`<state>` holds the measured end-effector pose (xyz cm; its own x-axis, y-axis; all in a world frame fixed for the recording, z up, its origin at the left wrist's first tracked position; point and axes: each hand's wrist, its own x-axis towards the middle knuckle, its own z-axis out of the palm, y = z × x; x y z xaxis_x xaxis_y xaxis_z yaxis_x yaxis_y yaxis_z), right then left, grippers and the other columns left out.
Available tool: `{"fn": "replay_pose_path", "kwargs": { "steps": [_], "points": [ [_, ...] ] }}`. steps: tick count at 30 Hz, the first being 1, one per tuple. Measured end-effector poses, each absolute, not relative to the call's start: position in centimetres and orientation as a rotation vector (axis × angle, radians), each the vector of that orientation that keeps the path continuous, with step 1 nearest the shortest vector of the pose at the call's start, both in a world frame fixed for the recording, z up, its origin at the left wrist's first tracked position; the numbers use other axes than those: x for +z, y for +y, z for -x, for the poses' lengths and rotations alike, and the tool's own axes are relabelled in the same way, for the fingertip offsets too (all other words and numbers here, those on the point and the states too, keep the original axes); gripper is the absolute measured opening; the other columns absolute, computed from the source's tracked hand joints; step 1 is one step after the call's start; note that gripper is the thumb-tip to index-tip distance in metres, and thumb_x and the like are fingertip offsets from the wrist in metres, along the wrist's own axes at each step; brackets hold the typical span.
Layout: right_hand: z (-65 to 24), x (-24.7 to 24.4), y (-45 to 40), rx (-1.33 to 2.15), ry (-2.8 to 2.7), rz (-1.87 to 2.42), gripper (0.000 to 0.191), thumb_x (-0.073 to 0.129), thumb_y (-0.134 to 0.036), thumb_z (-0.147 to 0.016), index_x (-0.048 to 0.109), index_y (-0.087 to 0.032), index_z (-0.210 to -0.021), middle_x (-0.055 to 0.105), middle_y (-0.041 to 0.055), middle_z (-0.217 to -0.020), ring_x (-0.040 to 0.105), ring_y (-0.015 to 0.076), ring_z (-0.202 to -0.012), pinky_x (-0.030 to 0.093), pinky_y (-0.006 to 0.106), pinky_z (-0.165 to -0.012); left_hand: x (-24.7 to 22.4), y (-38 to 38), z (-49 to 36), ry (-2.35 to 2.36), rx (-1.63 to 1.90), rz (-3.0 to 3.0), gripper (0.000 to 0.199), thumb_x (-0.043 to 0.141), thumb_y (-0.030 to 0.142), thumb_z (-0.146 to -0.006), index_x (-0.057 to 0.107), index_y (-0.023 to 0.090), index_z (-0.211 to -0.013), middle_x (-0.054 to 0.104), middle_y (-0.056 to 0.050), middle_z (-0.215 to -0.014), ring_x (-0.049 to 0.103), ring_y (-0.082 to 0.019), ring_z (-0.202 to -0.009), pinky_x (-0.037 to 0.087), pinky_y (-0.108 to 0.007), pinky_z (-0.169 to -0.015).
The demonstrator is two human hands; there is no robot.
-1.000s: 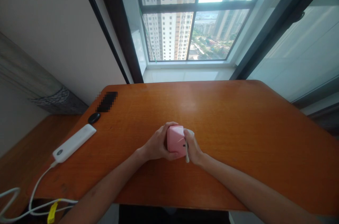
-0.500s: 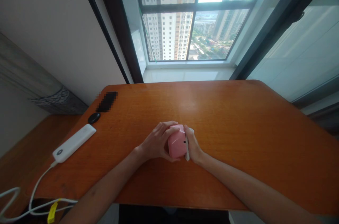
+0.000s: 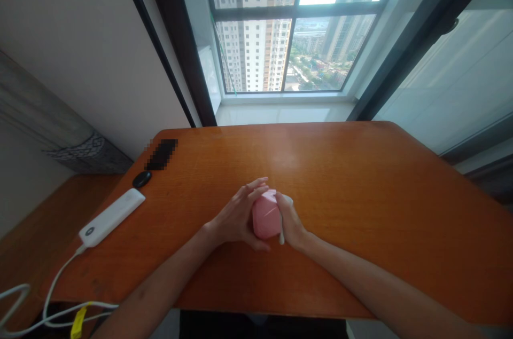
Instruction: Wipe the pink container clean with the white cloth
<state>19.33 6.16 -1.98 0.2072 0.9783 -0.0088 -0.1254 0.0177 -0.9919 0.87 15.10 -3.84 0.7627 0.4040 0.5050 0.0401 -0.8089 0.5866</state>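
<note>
The pink object (image 3: 266, 219) was held over the wooden surface (image 3: 368, 184); whether it was resting there could not be told. On the left of the pink object, the left hand (image 3: 237, 217) was curved around it, its grip spread wide, thumb and fingers parted. On the pink object's right side, it was held, together with a white piece (image 3: 281, 236), in the narrow grip of the right hand (image 3: 294, 227). Well left of the pink object, a long white device (image 3: 112, 218) was seen.
</note>
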Motion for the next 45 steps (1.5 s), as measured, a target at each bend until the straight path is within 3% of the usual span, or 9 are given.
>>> {"fn": "replay_pose_path", "kwargs": {
  "steps": [6, 12, 16, 19, 25, 30, 39, 42, 45],
  "points": [
    [-19.2, -2.2, 6.4, 1.134, -0.927, 1.189, 0.076, 0.052, -0.093, -0.092, 0.066, -0.020, -0.074, 0.054, 0.0021, -0.061, 0.048, 0.0179, -0.059, 0.038, 0.029, -0.050, -3.6, 15.2, -0.8, 0.327, 0.886, -2.609, 0.122, 0.101, 0.067, -0.068, 0.036, 0.031, -0.165, 0.053, -0.022, -0.164, 0.058, -0.045, -0.149, 0.052, -0.062, -0.123],
    [-19.3, -2.6, 6.1, 1.004, -1.029, 1.215, 0.075, 0.051, -0.091, -0.094, 0.061, -0.021, -0.069, 0.055, 0.0024, -0.065, 0.045, 0.0178, -0.062, 0.040, 0.032, -0.056, -2.5, 14.4, -1.4, 0.383, 0.896, -2.256, 0.117, 0.103, 0.061, -0.058, 0.048, 0.028, -0.156, 0.066, -0.016, -0.145, 0.070, -0.041, -0.130, 0.060, -0.054, -0.113],
    [-19.5, -2.5, 5.8, 0.969, -1.144, 1.265, 0.078, 0.045, -0.093, -0.094, 0.056, -0.022, -0.064, 0.047, 0.0002, -0.058, 0.039, 0.0156, -0.056, 0.036, 0.031, -0.052, -2.4, 14.0, -1.6, 0.502, 0.720, -1.963, 0.102, 0.091, 0.071, -0.072, 0.051, 0.021, -0.152, 0.072, -0.014, -0.136, 0.075, -0.033, -0.111, 0.063, -0.045, -0.101],
    [-19.5, -2.1, 5.8, 0.982, -1.171, 1.269, 0.079, 0.044, -0.095, -0.092, 0.053, -0.023, -0.062, 0.043, -0.0009, -0.055, 0.037, 0.0145, -0.053, 0.034, 0.030, -0.049, -2.9, 14.1, -1.4, 0.481, 0.700, -1.955, 0.109, 0.089, 0.075, -0.075, 0.045, 0.022, -0.158, 0.067, -0.016, -0.145, 0.072, -0.036, -0.122, 0.060, -0.048, -0.108],
    [-19.4, -1.8, 6.2, 0.994, -1.060, 1.282, 0.080, 0.046, -0.098, -0.088, 0.053, -0.023, -0.064, 0.049, 0.0007, -0.058, 0.043, 0.0160, -0.057, 0.040, 0.030, -0.051, -3.9, 15.5, -0.6, 0.293, 0.908, -2.526, 0.141, 0.102, 0.074, -0.059, 0.027, 0.032, -0.171, 0.038, -0.023, -0.175, 0.048, -0.050, -0.156, 0.043, -0.067, -0.128],
    [-19.4, -1.9, 6.5, 1.011, -1.008, 1.266, 0.079, 0.047, -0.098, -0.087, 0.054, -0.023, -0.063, 0.051, 0.0014, -0.058, 0.043, 0.0165, -0.057, 0.039, 0.030, -0.052, -3.3, 15.4, -0.7, 0.263, 0.948, -2.693, 0.119, 0.097, 0.068, -0.076, 0.031, 0.030, -0.168, 0.051, -0.024, -0.165, 0.058, -0.044, -0.148, 0.052, -0.062, -0.122],
    [-19.6, -2.1, 6.0, 0.967, -1.149, 1.258, 0.074, 0.043, -0.089, -0.096, 0.052, -0.023, -0.065, 0.045, -0.0008, -0.058, 0.039, 0.0151, -0.056, 0.035, 0.030, -0.051, -2.1, 14.1, -1.4, 0.478, 0.783, -2.139, 0.111, 0.102, 0.056, -0.060, 0.049, 0.026, -0.153, 0.070, -0.012, -0.138, 0.076, -0.034, -0.115, 0.065, -0.047, -0.101],
    [-19.6, -2.1, 6.1, 0.941, -1.106, 1.296, 0.075, 0.044, -0.090, -0.095, 0.054, -0.022, -0.065, 0.046, -0.0006, -0.059, 0.040, 0.0153, -0.057, 0.036, 0.030, -0.052, -2.5, 14.2, -1.3, 0.524, 0.692, -2.093, 0.112, 0.100, 0.054, -0.065, 0.044, 0.027, -0.158, 0.069, -0.012, -0.144, 0.075, -0.035, -0.120, 0.064, -0.049, -0.105],
    [-19.5, -2.2, 6.2, 0.965, -1.084, 1.296, 0.076, 0.046, -0.092, -0.093, 0.055, -0.022, -0.066, 0.046, -0.0009, -0.059, 0.040, 0.0155, -0.057, 0.037, 0.030, -0.053, -3.2, 14.7, -0.9, 0.453, 0.748, -2.215, 0.134, 0.105, 0.060, -0.062, 0.029, 0.028, -0.169, 0.057, -0.020, -0.160, 0.067, -0.042, -0.139, 0.057, -0.059, -0.117]
  ]
}}
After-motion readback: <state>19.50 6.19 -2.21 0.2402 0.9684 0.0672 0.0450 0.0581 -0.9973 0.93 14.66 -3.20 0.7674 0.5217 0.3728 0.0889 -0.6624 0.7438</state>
